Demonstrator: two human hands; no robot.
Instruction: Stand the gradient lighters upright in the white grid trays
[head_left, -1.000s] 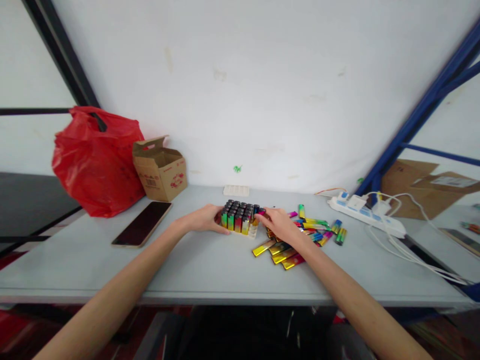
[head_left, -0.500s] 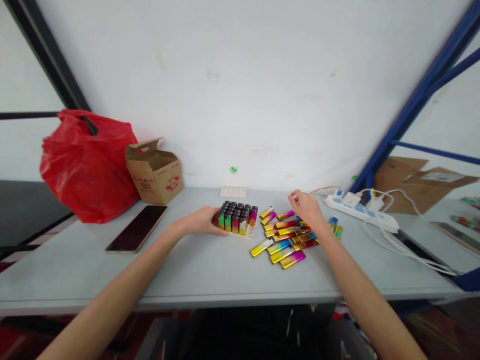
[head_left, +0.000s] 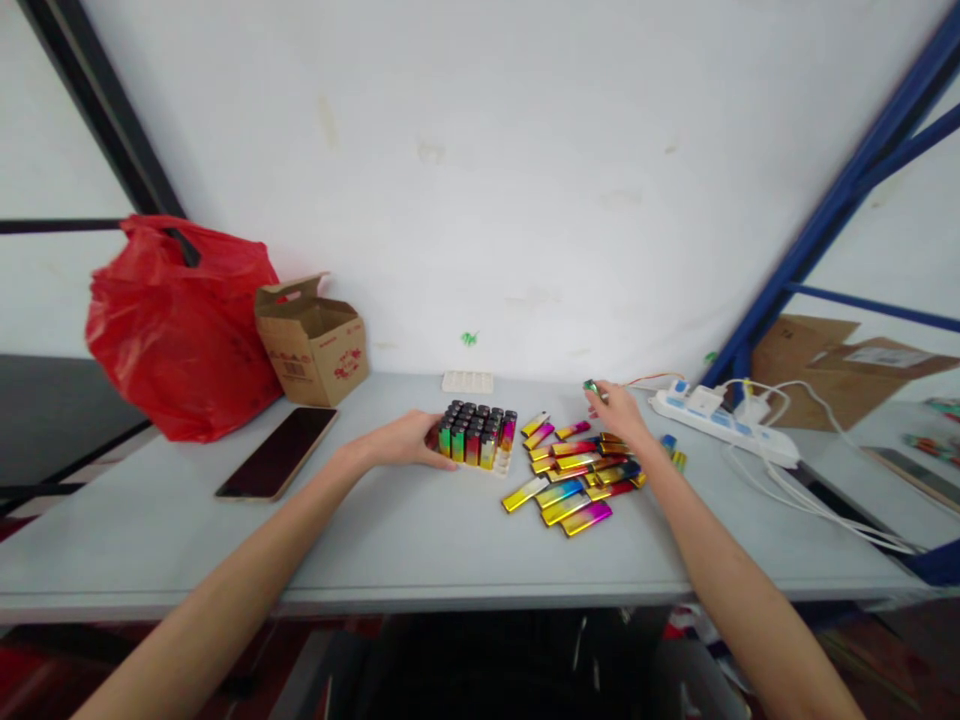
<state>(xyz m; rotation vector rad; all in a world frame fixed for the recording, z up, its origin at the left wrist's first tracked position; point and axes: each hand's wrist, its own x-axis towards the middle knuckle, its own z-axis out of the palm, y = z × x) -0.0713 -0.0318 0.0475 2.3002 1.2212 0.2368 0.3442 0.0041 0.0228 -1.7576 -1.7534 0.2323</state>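
A block of upright rainbow-coloured lighters stands in a white tray at the middle of the grey table. My left hand rests against the block's left side, fingers curled on it. To the right lies a loose heap of the same lighters. My right hand hovers over the heap's far side, pinching one lighter whose green tip sticks out of the fingers.
A phone lies flat at the left, behind it a small cardboard box and a red plastic bag. An empty white tray sits by the wall. A power strip with white cables runs along the right, by a blue rack post.
My right hand left the block, moved right to the heap's far side and picked up one lighter. My left hand stayed on the block.
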